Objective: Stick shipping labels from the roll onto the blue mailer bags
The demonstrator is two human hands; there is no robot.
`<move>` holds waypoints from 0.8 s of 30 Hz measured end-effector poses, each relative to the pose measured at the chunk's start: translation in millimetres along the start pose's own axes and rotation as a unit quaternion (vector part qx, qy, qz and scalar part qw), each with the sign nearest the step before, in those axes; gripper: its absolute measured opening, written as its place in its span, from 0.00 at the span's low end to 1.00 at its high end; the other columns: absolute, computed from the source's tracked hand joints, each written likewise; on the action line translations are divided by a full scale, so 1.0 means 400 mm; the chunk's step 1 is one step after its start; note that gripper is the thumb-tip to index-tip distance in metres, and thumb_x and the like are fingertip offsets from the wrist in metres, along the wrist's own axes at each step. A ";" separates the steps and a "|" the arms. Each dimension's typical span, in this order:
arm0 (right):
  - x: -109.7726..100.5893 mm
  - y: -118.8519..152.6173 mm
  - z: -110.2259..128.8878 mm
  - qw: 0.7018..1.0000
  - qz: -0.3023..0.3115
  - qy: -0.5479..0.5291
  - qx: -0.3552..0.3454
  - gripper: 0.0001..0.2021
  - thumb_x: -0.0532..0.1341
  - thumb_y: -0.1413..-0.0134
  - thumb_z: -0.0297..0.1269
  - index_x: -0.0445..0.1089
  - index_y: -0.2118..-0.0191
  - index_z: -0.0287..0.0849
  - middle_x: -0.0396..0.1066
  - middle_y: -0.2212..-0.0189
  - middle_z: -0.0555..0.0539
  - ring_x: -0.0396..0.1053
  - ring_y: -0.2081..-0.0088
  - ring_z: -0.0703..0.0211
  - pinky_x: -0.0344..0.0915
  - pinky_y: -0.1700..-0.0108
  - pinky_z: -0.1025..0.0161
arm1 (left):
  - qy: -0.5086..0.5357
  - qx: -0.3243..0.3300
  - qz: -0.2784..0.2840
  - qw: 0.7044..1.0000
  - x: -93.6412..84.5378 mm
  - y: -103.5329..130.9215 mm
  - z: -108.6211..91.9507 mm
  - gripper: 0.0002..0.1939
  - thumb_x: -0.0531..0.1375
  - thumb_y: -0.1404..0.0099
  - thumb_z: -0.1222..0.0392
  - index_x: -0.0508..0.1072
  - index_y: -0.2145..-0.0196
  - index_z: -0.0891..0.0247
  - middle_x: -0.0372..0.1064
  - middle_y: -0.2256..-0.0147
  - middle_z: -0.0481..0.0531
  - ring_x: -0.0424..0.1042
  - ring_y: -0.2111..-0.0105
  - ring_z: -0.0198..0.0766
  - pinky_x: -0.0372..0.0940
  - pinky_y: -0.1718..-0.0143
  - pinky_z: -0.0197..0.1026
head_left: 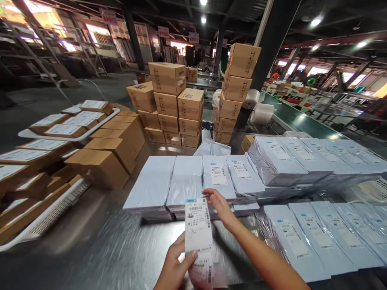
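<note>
In the lower middle, my left hand (178, 257) grips a strip of printed shipping labels (198, 229), thumb on the front and fingers behind. The strip stands upright towards me, and its lower end is blurred. My right hand (221, 207) reaches in from the right, fingers stretched and slightly curved, with the fingertips at the strip's upper right corner. Whether they touch it I cannot tell. Just beyond are stacks of white packages in clear plastic. Two stacks carry labels, such as the labelled package (218, 175); the unlabelled package (154, 175) lies left of them.
More labelled white packages (290, 233) fill the metal table's (121, 241) right side. Brown cartons (102, 161) and white plastic baskets (57, 213) of boxes stand left. Behind rise stacked cartons (167, 104) and a tall carton column (236, 88) beside a dark pillar (272, 44). A green conveyor (302, 119) runs right.
</note>
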State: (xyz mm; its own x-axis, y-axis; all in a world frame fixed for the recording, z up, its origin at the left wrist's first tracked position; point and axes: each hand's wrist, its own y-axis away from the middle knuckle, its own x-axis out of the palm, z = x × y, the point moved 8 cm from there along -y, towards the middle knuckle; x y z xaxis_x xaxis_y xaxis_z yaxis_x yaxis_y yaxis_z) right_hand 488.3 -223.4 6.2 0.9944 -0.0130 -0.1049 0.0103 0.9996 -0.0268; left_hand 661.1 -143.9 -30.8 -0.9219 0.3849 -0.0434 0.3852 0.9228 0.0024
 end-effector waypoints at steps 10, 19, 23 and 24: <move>0.145 0.021 0.115 0.994 0.064 0.085 -0.038 0.08 0.67 0.51 0.40 0.78 0.63 0.47 0.75 0.71 0.51 0.69 0.70 0.60 0.64 0.65 0.63 | 0.167 -0.096 -0.132 0.972 -0.140 -0.085 0.010 0.33 0.69 0.49 0.43 0.74 0.50 0.63 0.70 0.45 0.61 0.72 0.50 0.47 0.68 0.51 0.44; 0.111 -0.304 0.043 0.946 -0.073 0.315 -0.014 0.04 0.65 0.50 0.32 0.78 0.68 0.42 0.76 0.58 0.42 0.73 0.56 0.53 0.68 0.55 0.60 | 0.313 -0.188 -0.171 0.915 -0.091 -0.174 0.045 0.31 0.71 0.54 0.39 0.76 0.62 0.68 0.77 0.69 0.55 0.74 0.71 0.41 0.68 0.66 0.41; 0.093 -0.469 0.001 0.913 -0.128 0.387 0.022 0.04 0.66 0.49 0.34 0.78 0.66 0.43 0.72 0.50 0.42 0.67 0.47 0.45 0.58 0.42 0.46 | 0.304 -0.252 -0.156 0.905 -0.070 -0.093 0.172 0.34 0.72 0.59 0.37 0.78 0.64 0.71 0.77 0.70 0.59 0.75 0.70 0.45 0.69 0.66 0.43; 0.095 -0.480 -0.009 0.907 -0.133 0.399 0.026 0.07 0.66 0.49 0.34 0.78 0.63 0.44 0.71 0.49 0.42 0.65 0.46 0.43 0.56 0.41 0.43 | 0.293 -0.266 -0.140 0.908 -0.064 -0.063 0.199 0.34 0.72 0.60 0.36 0.78 0.66 0.70 0.77 0.72 0.58 0.74 0.72 0.44 0.68 0.68 0.42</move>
State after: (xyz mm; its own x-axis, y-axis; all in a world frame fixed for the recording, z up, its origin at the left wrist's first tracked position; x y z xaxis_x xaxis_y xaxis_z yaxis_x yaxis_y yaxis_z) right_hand 523.9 -415.8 3.7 0.5637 -0.2485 -0.7877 0.2646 0.9577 -0.1129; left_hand 678.0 -178.2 -109.2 -0.9044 -0.0683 0.4212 0.2015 0.8017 0.5627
